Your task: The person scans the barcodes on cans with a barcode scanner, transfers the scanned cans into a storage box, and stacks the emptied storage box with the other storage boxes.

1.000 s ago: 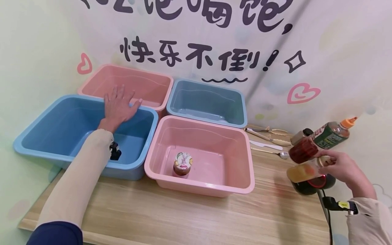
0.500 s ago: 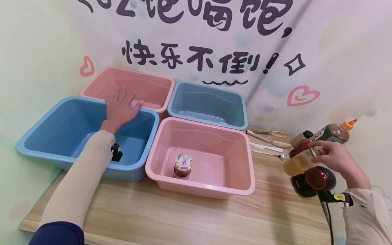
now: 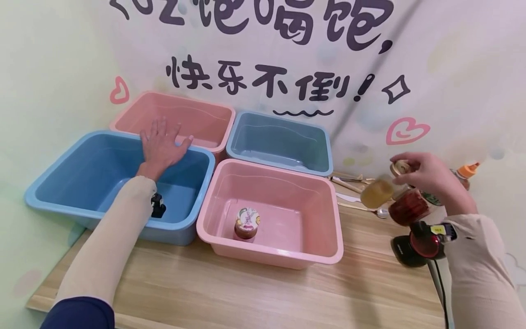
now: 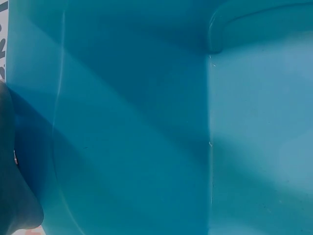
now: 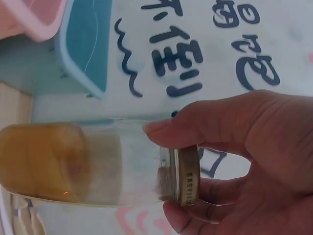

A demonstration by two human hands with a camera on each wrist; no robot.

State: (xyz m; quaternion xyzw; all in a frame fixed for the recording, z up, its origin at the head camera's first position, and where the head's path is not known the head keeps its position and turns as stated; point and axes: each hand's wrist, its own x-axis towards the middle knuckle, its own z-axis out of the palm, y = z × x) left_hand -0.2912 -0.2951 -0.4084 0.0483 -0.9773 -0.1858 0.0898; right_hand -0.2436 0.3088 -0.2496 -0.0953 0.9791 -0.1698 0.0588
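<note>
Right hand [image 3: 427, 176]: fingers curled round the lid end of the glass jar [image 3: 377, 192], held sideways in the air above the desk [image 3: 246, 283].
Left hand [image 3: 161, 145]: fingers spread flat on the blue tub's rim [image 3: 197, 201], well apart from the jar.

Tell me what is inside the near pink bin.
The near pink bin holds one small jar, standing upright near its front left corner, with a printed lid and dark contents. The rest of its floor shows bare; the front wall hides the jar's base.

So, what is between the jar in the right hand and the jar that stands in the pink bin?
In the head view, only the pink bin's right wall and bare tabletop lie between the held jar and the standing jar.
</note>
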